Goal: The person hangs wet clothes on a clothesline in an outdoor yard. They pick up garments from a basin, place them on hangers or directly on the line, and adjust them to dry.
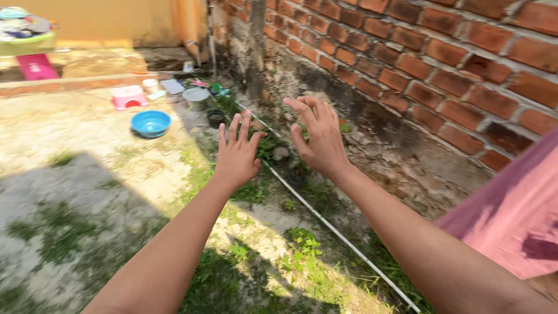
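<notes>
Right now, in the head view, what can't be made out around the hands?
- Left hand: only its back shows, the palm faces away.
- Right hand: open, nothing seen in it; it covers part of the ground behind.
- White pipe: near end cut off by the bottom edge, far end lost among the weeds.
- Small pots beyond the blue bowl: too small to tell their contents.
- Pink cloth: cut off by the right edge.
</notes>
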